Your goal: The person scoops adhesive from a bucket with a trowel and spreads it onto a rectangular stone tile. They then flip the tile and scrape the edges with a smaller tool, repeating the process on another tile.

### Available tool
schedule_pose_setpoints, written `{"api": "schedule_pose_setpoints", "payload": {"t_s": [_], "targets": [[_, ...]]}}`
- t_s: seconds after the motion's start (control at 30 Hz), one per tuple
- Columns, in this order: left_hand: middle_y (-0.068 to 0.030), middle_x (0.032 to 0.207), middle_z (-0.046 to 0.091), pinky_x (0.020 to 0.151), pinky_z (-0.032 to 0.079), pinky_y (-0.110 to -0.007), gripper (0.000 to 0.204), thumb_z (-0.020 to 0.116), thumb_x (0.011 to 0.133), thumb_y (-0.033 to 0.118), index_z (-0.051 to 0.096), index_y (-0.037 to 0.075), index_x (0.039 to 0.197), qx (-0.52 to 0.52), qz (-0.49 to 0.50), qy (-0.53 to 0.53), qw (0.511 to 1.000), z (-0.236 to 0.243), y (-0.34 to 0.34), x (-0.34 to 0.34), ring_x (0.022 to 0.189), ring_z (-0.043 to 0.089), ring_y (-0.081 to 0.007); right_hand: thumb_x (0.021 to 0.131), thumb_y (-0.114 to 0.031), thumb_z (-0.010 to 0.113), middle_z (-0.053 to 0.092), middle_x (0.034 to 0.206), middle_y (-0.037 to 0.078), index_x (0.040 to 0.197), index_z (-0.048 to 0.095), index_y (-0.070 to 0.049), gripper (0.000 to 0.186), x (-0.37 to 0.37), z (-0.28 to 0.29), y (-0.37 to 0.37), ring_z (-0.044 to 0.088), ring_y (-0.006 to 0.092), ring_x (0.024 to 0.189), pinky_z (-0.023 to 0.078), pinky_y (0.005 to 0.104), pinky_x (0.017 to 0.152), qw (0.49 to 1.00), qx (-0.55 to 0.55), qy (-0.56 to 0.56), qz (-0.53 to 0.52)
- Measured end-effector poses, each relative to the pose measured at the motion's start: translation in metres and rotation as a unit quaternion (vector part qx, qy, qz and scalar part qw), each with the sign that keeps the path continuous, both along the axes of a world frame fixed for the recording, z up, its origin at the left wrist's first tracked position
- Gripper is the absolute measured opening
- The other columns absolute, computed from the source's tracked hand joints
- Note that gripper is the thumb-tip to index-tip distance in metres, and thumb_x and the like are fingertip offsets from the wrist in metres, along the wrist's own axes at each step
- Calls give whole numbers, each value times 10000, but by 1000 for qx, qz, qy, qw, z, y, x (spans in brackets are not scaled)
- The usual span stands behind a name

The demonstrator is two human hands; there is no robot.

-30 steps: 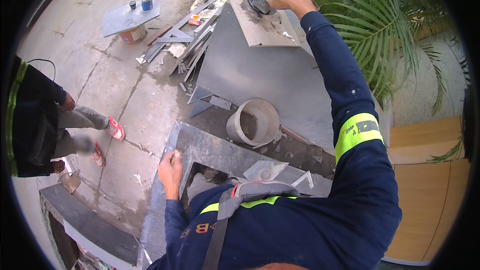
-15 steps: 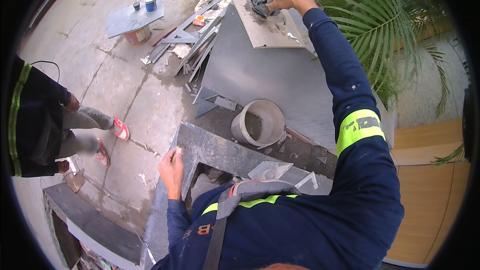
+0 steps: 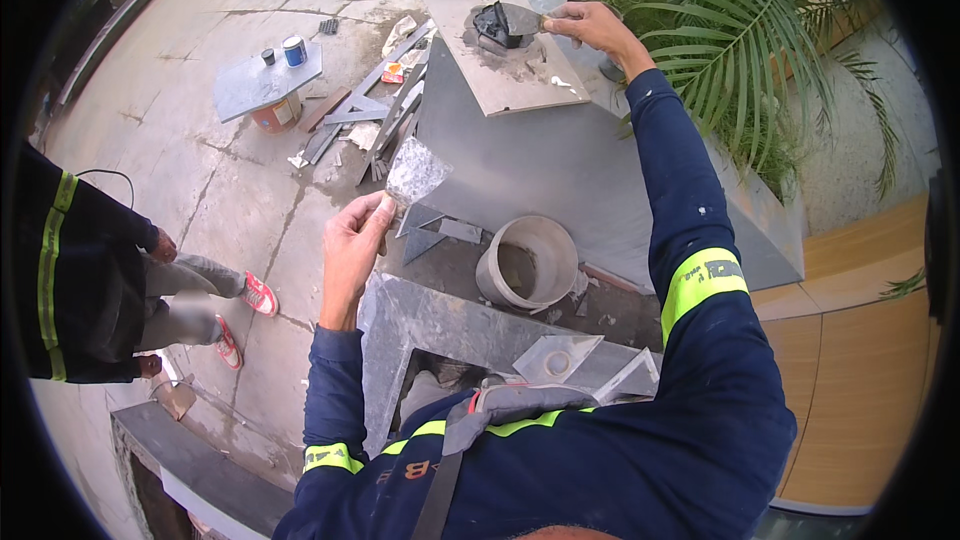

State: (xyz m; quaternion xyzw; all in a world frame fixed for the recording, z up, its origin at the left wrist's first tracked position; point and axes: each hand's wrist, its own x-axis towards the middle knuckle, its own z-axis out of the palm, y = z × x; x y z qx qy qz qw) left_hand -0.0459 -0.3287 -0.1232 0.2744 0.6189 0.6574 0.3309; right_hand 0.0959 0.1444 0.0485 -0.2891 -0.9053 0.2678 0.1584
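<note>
My left hand is closed on a scraper, whose wide, speckled metal blade points up and away from me. Farther off, my right hand pinches a second scraper. That grey blade is at a lump of black paste, which sits on a stained beige board. The board lies on a large grey slab. My right arm is stretched out, while the left is bent.
A plastic bucket stands beyond the grey stone frame before me. Offcut strips lie to the left, near a small slab bearing two cans. A co-worker is at far left; palm leaves hang right.
My left hand has risen and moved forward from the stone frame, and its scraper blade now shows. The right hand has shifted slightly right, exposing its scraper blade beside the black paste.
</note>
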Motion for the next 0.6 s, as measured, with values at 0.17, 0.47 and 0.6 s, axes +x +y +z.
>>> {"api": "schedule_pose_setpoints", "payload": {"t_s": [0.17,0.47,0.6], "targets": [[32,854,708,582,418,-210,335,741,1044,307,782,13,1198,42,-64,-88,993,12,70,-25,670,553,-18,937,-367,834,728,907,21,1175,799,-26,417,26,1,-45,612,102,764,490,293,717,994,-15,110,7],[-7,964,758,650,507,-213,301,724,1047,309,771,36,1163,33,-167,-122,978,16,125,-17,812,682,-56,930,-126,849,741,1122,34,1233,775,-43,323,98,-54,-160,663,117,1018,540,289,899,980,-4,192,55],[-16,939,759,634,505,-221,320,751,1015,326,779,32,1139,18,-177,-154,972,12,102,0,775,684,-66,857,-77,870,775,1159,52,1174,808,-115,325,119,-88,-185,674,207,1072,538,362,963,977,49,206,37]]}}
